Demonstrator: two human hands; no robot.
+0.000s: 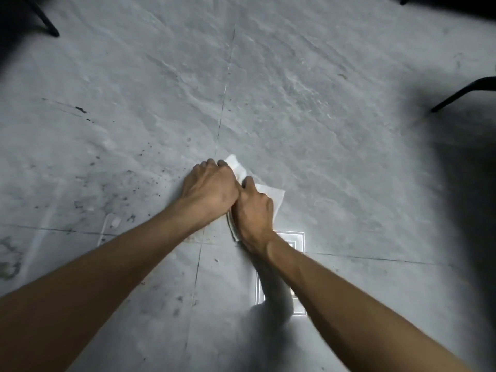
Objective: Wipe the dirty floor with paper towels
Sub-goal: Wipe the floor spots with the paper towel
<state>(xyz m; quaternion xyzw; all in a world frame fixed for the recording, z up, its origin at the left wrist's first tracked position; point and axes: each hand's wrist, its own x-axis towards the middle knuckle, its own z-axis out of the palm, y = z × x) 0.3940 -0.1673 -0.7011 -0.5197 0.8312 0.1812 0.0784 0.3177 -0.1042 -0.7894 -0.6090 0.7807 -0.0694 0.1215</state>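
Note:
A white paper towel [273, 196] lies on the grey tiled floor [322, 130] near the middle of the view, mostly hidden under my hands. My left hand [210, 187] has its fingers curled over the towel's far left part. Right beside it, my right hand [253, 210] grips the towel's near edge, which is bunched up under the palm. Both hands touch each other. Dark specks and smears of dirt [126, 183] cover the floor to the left of the hands.
Black furniture legs stand at the top left [51, 28] and at the right [456, 95]. Tile joints run away from me [225, 95] and across [375, 259]. A bright window reflection [298, 264] lies on the floor beneath my right forearm. Deep shadow fills the right side.

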